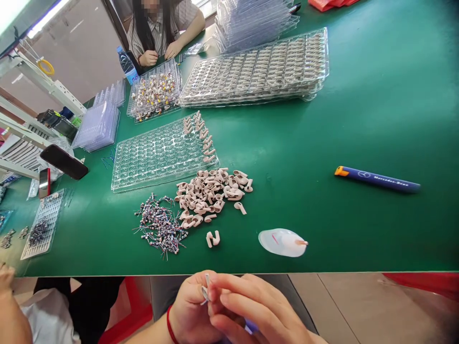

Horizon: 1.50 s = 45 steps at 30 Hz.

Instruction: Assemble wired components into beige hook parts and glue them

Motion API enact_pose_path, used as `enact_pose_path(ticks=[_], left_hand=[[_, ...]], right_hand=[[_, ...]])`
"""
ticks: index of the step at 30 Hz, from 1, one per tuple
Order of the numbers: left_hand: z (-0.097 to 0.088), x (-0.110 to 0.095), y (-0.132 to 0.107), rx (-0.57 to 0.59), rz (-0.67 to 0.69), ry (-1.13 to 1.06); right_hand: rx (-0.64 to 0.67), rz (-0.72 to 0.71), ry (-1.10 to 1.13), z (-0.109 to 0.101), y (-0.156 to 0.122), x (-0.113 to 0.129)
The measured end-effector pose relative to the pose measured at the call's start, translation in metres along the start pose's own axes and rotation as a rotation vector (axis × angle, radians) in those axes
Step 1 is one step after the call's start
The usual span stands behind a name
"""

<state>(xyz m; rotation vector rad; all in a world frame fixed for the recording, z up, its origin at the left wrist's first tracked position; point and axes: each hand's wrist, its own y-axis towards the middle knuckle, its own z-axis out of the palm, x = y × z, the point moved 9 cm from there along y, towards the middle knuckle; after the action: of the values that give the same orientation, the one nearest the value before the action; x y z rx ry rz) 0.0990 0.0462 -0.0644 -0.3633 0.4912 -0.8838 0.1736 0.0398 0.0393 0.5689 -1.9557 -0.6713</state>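
Note:
Just below the table's front edge, my left hand (191,306) pinches a small pale earbud shell (207,282) between thumb and fingers. My right hand (260,303) is closed against those fingertips, its fingers curled; what it grips is hidden. A bit of something blue-purple (251,326) shows under the right hand, too covered to name. Nearest on the table stand two loose beige earbud shells (213,238). Behind them lie a heap of beige earbud shells (204,193) and, left of it, a heap of tiny wired components (161,224).
A clear blister tray (150,155) holds shells along its right side. Filled trays (254,71) are stacked behind. To the right lie a translucent dropper bottle (281,242) and a blue stick with an orange end (378,179). A co-worker (158,33) sits opposite; another's arm (10,306) is left.

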Motion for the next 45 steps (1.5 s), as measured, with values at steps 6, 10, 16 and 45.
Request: enact_pose_path(ticks=[6, 10, 16, 45], left_hand=[[-0.011, 0.003, 0.000, -0.042, 0.006, 0.076], [-0.012, 0.006, 0.001, -0.028, -0.007, 0.088], [0.000, 0.003, 0.002, 0.013, 0.014, 0.025], [0.001, 0.002, 0.001, -0.005, 0.008, -0.037]], right_hand=[[0.011, 0.000, 0.043, 0.002, 0.003, 0.001], [0.008, 0.057, 0.084, 0.003, 0.002, -0.004], [-0.008, 0.052, 0.087, 0.004, -0.005, -0.007], [-0.028, 0.046, -0.022, 0.003, -0.004, -0.007]])
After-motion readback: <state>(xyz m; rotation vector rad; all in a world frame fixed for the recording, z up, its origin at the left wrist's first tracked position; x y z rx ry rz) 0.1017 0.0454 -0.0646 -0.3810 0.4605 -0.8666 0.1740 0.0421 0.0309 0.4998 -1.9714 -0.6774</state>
